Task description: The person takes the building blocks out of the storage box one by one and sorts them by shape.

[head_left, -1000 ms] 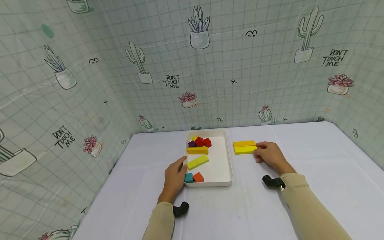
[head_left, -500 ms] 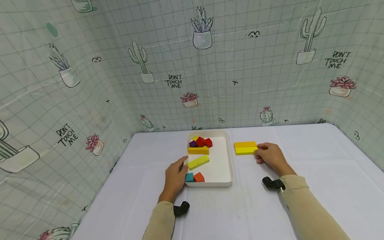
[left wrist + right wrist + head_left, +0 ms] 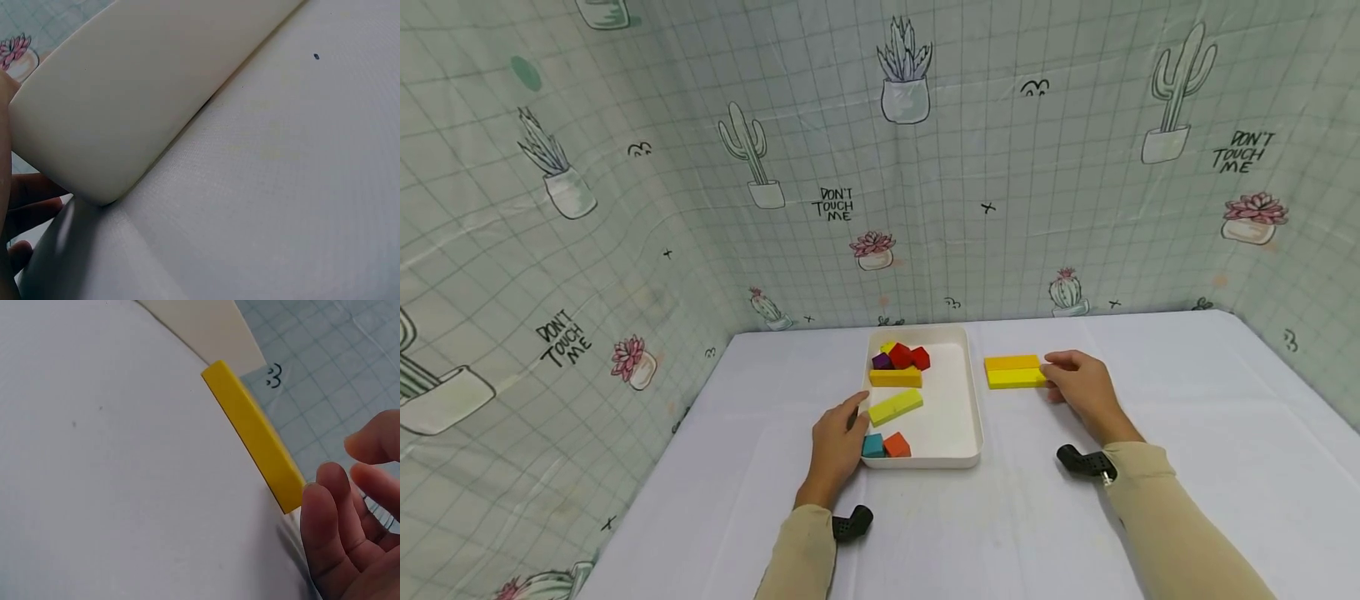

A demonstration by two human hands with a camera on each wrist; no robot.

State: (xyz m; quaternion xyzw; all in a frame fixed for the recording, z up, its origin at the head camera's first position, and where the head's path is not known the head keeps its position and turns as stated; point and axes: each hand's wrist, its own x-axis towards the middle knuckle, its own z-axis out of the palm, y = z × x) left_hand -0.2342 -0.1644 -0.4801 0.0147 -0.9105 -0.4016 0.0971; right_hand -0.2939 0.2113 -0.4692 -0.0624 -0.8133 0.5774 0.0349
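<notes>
Two long yellow blocks, a golden one (image 3: 1011,362) and a brighter one (image 3: 1013,379), lie side by side on the table right of the white tray (image 3: 951,400). My right hand (image 3: 1084,392) is at their right end, thumb and fingers apart; in the right wrist view a fingertip is beside the end of a yellow block (image 3: 256,437). My left hand (image 3: 837,442) holds the tray's left rim, thumb at the edge, other fingers outside the wall. The left wrist view shows the tray's outer wall (image 3: 137,81), with fingers partly hidden behind its corner.
Inside the tray are a golden-yellow bar (image 3: 895,378), a lime-yellow bar (image 3: 895,407), a teal block (image 3: 873,446), an orange block (image 3: 897,445) and a small cluster of red (image 3: 900,356), purple and yellow blocks. A patterned cloth (image 3: 985,167) hangs behind the white table (image 3: 970,533).
My right hand has loosened from the right end of the yellow blocks and drawn slightly to the right, its thumb lifting away. The left hand and the tray have stayed in place.
</notes>
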